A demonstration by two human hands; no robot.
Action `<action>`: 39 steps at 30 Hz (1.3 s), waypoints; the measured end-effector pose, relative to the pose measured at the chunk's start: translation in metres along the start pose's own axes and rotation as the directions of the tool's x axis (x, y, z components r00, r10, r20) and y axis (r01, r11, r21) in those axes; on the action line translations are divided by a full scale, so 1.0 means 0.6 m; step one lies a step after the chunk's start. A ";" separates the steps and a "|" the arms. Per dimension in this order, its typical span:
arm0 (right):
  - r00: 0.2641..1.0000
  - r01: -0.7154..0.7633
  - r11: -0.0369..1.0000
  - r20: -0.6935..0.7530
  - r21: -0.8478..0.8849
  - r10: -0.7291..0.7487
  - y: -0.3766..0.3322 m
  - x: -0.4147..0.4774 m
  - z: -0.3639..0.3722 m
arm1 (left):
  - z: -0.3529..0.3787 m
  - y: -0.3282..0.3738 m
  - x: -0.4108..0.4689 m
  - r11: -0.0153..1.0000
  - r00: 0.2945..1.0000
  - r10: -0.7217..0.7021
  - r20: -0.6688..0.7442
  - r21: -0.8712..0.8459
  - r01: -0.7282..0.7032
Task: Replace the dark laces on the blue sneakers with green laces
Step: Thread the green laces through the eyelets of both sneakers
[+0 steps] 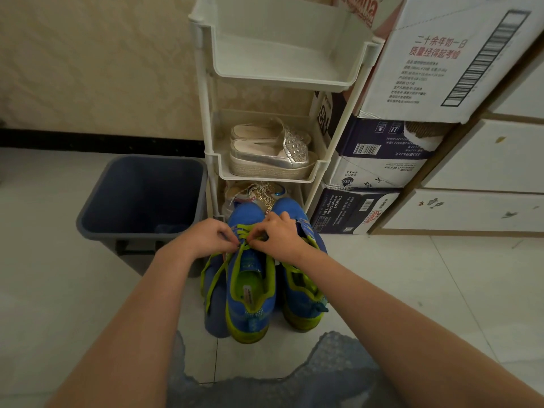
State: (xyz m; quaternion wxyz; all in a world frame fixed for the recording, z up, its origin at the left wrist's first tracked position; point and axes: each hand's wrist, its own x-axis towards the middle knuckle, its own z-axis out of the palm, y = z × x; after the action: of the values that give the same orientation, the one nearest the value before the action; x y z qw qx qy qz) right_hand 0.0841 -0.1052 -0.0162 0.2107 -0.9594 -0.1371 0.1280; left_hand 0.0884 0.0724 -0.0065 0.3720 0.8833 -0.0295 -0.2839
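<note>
Left grip (207, 238) and right grip (278, 240) are both held narrow, their fingertips pinched on the green lace (243, 231) where it crosses the front eyelets of the left sneaker (250, 293). The grips are set almost together over the forward half of that shoe, knuckles up, with the lace crossings seen between them. Two loose lengths of lace are trailed from under the left grip down the shoe's outer side towards the heel.

Both sneakers are stood on the floor (412, 290) side by side and touching, long axes running away from the person: the toes are pointed at the rack (279, 60) and the heels are nearest the camera. The left sneaker's open collar and green lining are turned upward below the grips. The right sneaker (300, 293) is partly covered by the right wrist, so its lacing cannot be made out.

A dark bin (141, 189) is placed just left of the rack, near the left grip. Silver slip-ons (270, 151) are kept on the rack's middle tier, and another shoe is glimpsed on the bottom tier just beyond the sneaker toes. Stacked boxes (382, 160) are found to the right of the rack.
</note>
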 end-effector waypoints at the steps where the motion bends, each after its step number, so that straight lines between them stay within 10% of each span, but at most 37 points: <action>1: 1.000 -0.003 1.000 -0.005 -0.016 0.003 -0.003 0.001 0.002 | 0.001 0.001 -0.001 1.000 1.000 0.008 -0.007 0.016 -0.008; 16: 0.995 -0.061 0.998 0.077 -0.024 0.063 -0.014 0.007 -0.002 | 0.009 0.008 0.006 0.973 0.997 0.070 -0.032 0.221 -0.061; 30: 0.993 -0.092 0.977 0.093 0.190 0.076 0.020 0.007 -0.016 | 0.018 -0.007 0.005 0.892 0.946 -0.296 0.130 -0.318 0.323; 39: 0.996 -0.081 0.992 0.040 0.092 0.077 0.004 0.008 -0.004 | 0.017 -0.016 0.003 0.901 0.949 -0.262 0.178 -0.307 0.306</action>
State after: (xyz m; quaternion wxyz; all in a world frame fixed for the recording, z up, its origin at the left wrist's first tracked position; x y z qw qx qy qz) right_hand 0.0896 -0.1068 -0.0162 0.2475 -0.9507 -0.0966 0.1597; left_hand 0.0830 0.0724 -0.0199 0.4665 0.7822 0.1229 -0.3942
